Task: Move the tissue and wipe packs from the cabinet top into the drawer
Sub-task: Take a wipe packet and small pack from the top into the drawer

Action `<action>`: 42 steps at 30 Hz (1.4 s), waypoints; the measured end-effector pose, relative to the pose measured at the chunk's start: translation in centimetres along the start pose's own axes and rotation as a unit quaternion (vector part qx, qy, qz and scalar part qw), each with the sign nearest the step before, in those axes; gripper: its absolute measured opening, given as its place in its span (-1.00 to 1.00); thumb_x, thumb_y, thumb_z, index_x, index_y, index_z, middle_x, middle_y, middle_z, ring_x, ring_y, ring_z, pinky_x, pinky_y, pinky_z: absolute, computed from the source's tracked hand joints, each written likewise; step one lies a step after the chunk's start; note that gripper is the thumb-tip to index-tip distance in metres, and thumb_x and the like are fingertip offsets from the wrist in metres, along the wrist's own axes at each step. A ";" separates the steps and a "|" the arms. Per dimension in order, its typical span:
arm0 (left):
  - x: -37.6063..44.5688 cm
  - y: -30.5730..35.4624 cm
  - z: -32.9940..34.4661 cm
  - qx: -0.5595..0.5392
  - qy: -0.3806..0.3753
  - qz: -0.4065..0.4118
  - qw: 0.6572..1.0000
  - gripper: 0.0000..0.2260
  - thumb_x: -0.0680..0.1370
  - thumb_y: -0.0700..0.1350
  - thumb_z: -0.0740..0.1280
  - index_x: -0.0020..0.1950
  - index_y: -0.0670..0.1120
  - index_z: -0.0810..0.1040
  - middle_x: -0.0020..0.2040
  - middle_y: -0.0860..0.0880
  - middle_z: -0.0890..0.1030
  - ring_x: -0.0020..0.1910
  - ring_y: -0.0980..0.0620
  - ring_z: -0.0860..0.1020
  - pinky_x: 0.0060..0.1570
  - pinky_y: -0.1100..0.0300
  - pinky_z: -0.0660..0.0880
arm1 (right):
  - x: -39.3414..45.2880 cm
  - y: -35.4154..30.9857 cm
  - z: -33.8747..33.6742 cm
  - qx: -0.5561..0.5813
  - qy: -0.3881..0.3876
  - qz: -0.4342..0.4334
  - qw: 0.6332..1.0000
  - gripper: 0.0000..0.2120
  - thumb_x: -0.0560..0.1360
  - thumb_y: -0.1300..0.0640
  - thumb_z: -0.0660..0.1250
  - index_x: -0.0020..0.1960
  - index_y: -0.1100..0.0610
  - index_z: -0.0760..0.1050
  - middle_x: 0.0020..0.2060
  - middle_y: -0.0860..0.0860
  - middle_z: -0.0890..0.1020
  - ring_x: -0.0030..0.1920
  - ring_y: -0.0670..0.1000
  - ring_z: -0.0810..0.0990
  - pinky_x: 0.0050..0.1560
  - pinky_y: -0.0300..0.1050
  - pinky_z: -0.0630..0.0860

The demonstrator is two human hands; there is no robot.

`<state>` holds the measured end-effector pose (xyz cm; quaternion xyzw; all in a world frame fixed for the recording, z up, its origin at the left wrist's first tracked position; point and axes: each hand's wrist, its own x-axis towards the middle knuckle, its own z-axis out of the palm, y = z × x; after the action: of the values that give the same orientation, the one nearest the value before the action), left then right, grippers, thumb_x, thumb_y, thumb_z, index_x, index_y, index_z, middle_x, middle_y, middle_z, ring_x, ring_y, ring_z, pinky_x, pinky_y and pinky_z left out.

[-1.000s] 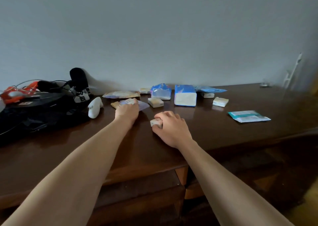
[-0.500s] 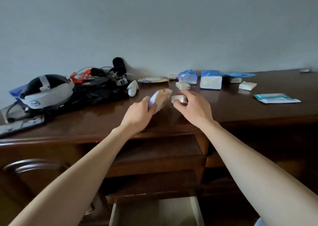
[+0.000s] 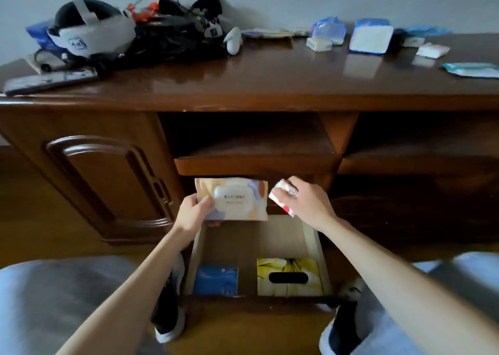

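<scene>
Left grip (image 3: 192, 214) holds wet-wipe pack (image 3: 232, 198); right grip (image 3: 306, 203) pinches small tissue pack (image 3: 280, 196); open drawer (image 3: 317, 244) below both.

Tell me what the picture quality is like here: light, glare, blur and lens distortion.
Head view: dim, soft light; the glossy cabinet top mirrors the white tissue pack and shows pale glare. The wide lens bows the cabinet's front edge. The small pack in the right hand is motion-blurred, while the wipe pack in the left hand is sharper. The shelves are in deep shadow.
</scene>
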<state>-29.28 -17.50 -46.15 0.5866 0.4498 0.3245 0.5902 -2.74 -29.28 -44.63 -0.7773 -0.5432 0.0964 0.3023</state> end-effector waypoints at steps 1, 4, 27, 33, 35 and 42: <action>0.3 -2.4 0.0 0.020 -0.003 -0.047 0.999 -0.69 0.39 0.04 0.35 0.04 -0.08 0.64 -0.03 -0.12 0.74 -0.09 -0.13 0.72 -0.24 0.00 0.67 | -0.5 1.4 0.9 0.007 -0.055 0.034 0.998 -0.53 0.48 -0.40 0.23 -0.22 0.01 0.38 -0.39 -0.07 0.59 -0.38 -0.07 0.61 -0.38 -0.11 0.44; 1.7 -8.7 0.9 0.116 -0.007 -0.164 0.980 -0.74 0.58 -0.07 0.34 0.20 -0.18 0.59 0.09 -0.12 0.68 0.02 -0.12 0.67 0.00 0.01 0.63 | -2.2 5.8 4.1 0.006 -0.195 0.108 0.975 -0.61 0.50 -0.37 0.29 -0.11 -0.03 0.47 -0.26 -0.10 0.64 -0.30 -0.08 0.65 -0.38 -0.20 0.42; 9.2 -21.4 17.1 0.354 -0.157 -0.187 0.903 -0.16 0.52 -0.21 0.44 0.64 -0.14 -0.03 0.57 -0.24 0.17 0.49 -0.23 0.30 0.41 -0.03 0.36 | -7.0 17.9 12.4 0.123 -0.101 0.331 0.930 -0.57 0.67 -0.09 0.22 0.47 0.03 0.27 0.12 -0.06 0.64 -0.08 -0.13 0.62 -0.19 -0.08 0.56; 10.2 -21.9 16.0 0.460 -0.251 -0.091 0.847 -0.38 0.58 -0.14 0.32 0.61 0.01 0.19 0.65 -0.06 -0.02 0.60 -0.24 0.01 0.48 -0.22 0.16 | -6.3 17.5 13.7 0.012 -0.116 0.303 0.946 -0.58 0.67 -0.14 0.17 0.43 0.04 0.27 -0.01 -0.04 0.66 -0.31 -0.12 0.54 -0.44 -0.17 0.35; 10.3 -22.1 16.1 0.426 -0.290 -0.114 0.849 -0.44 0.58 -0.08 0.30 0.58 -0.03 0.27 0.62 -0.09 0.13 0.57 -0.21 0.13 0.48 -0.15 0.21 | -6.1 17.6 13.8 0.010 -0.120 0.297 0.947 -0.58 0.67 -0.13 0.18 0.43 0.04 0.27 0.02 -0.01 0.67 -0.33 -0.12 0.52 -0.44 -0.17 0.35; 10.3 -22.5 15.7 0.245 -0.241 -0.225 0.912 -0.65 0.59 -0.02 0.23 0.29 -0.16 0.57 0.41 -0.19 0.46 0.33 -0.19 0.45 0.34 -0.13 0.39 | -6.1 17.2 13.3 0.025 -0.124 0.307 0.943 -0.58 0.67 -0.10 0.18 0.47 0.02 0.25 -0.02 -0.05 0.65 -0.33 -0.10 0.56 -0.47 -0.16 0.34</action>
<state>-14.26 -16.69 -71.28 0.6564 0.4796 -0.0883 0.5756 2.04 -33.83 -66.29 -0.8806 -0.3086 0.2935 0.2079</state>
